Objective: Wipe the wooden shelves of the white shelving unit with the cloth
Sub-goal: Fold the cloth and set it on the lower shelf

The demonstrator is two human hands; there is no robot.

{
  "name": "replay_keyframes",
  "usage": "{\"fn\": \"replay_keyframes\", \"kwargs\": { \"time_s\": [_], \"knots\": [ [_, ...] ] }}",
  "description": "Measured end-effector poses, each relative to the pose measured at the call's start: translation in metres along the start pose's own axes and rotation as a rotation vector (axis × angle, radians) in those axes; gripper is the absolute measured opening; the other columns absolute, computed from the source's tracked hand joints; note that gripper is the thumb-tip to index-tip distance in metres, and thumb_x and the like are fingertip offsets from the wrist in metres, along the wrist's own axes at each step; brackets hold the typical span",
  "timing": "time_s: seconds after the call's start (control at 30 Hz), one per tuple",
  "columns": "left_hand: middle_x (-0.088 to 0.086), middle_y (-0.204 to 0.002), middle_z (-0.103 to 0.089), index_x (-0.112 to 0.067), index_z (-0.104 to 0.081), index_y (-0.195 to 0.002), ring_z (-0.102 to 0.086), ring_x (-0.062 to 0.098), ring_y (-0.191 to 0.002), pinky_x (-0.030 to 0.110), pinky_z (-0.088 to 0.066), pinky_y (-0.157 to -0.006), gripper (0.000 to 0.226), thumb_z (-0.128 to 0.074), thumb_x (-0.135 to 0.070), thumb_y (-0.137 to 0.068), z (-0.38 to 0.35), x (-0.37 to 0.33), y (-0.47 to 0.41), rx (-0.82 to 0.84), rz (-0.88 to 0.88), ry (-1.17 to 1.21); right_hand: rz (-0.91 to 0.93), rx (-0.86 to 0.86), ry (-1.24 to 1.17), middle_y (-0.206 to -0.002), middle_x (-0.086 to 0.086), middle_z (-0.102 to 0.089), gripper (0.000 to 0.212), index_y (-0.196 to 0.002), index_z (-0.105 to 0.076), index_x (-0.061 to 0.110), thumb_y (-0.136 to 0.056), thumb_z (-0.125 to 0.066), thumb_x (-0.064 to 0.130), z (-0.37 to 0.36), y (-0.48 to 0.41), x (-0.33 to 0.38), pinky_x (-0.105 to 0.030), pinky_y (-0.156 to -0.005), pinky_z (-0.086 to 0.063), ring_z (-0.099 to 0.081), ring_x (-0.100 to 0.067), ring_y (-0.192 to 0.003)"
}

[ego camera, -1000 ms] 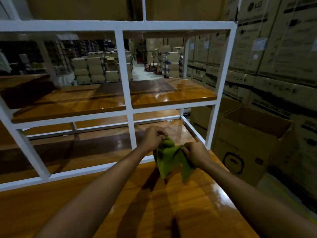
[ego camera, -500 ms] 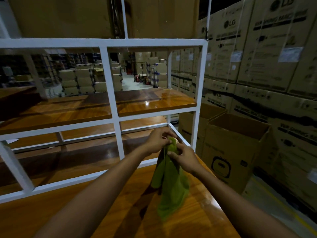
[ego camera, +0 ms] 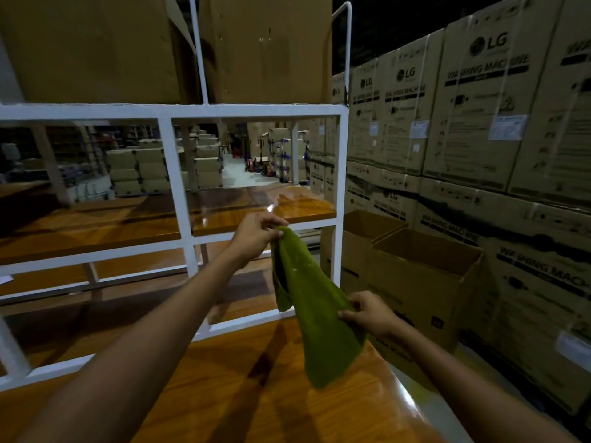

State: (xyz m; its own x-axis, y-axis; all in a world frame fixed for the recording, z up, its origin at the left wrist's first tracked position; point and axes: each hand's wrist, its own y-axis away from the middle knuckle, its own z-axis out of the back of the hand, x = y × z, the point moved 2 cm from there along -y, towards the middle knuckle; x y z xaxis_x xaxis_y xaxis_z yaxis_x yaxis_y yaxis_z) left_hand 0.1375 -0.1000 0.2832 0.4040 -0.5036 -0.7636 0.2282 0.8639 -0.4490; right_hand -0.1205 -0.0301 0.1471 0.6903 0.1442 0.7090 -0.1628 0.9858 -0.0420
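Head view: the green cloth (ego camera: 315, 310) hangs above the right edge of the near wooden shelf (ego camera: 243, 398), its top pinched by the left hand (ego camera: 256, 236), its side by the right hand (ego camera: 367, 314). Held by only 2 light pinches, it could slip off that edge toward the open box (ego camera: 422, 289).

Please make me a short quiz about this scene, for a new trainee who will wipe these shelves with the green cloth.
1. True or false: the green cloth lies flat on a wooden shelf.
2. Where does the left hand pinch the cloth? A) at its upper end B) at its lower end C) nowhere
3. Fill in: to the right of the white shelving unit stands an open ______ box.
Key: 1 false, it hangs from both hands; 2 A, and the right hand grips its side lower down; 3 cardboard.
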Motion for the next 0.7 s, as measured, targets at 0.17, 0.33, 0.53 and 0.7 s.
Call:
{"fn": "replay_keyframes", "kwargs": {
  "time_s": [0.17, 0.33, 0.53, 0.7],
  "knots": [
    [0.010, -0.082, -0.066, -0.001, -0.071, -0.096, -0.058, 0.008, -0.065, 0.010, -0.045, -0.052, 0.013, -0.069, 0.005, -0.084, 0.004, 0.031, 0.000, -0.059, 0.114, -0.097, -0.085, 0.038, 0.038, -0.090, -0.010, -0.070, 0.010, -0.089, -0.070, 0.009, -0.090, -0.069, 0.019, 0.027, 0.008, -0.035, -0.037, -0.071, -0.058, -0.068, -0.022, -0.082],
    [0.024, -0.071, -0.060, 0.005, -0.058, -0.087, -0.065, 0.015, -0.043, 0.024, -0.054, -0.041, 0.012, -0.056, 0.016, -0.089, -0.002, 0.083, 0.015, -0.041, 0.346, 0.032, -0.135, 0.063, 0.102, -0.075, 0.004, -0.065, 0.020, -0.072, -0.064, 0.019, -0.091, -0.067, 0.013, 0.044, 0.000, -0.050, -0.012, -0.052, -0.043, -0.060, 0.001, -0.062],
    [0.025, -0.077, -0.060, 0.005, -0.057, -0.092, -0.066, 0.016, -0.045, 0.024, -0.056, -0.046, 0.014, -0.051, 0.017, -0.091, -0.016, 0.130, 0.031, -0.131, 0.515, 0.109, -0.179, -0.007, 0.176, -0.074, -0.002, -0.066, 0.024, -0.068, -0.064, 0.014, -0.090, -0.068, 0.007, 0.055, -0.035, -0.059, -0.020, -0.054, -0.048, -0.064, -0.012, -0.068],
    [0.022, -0.082, -0.063, 0.000, -0.061, -0.086, -0.069, 0.016, -0.056, 0.022, -0.058, -0.055, 0.014, -0.055, 0.011, -0.092, -0.009, 0.131, 0.016, -0.256, 0.434, 0.116, -0.142, -0.223, 0.126, -0.089, -0.003, -0.068, 0.016, -0.082, -0.067, 0.018, -0.091, -0.064, 0.005, 0.063, -0.068, -0.045, -0.035, -0.070, -0.060, -0.067, -0.015, -0.078]
  ]
}}
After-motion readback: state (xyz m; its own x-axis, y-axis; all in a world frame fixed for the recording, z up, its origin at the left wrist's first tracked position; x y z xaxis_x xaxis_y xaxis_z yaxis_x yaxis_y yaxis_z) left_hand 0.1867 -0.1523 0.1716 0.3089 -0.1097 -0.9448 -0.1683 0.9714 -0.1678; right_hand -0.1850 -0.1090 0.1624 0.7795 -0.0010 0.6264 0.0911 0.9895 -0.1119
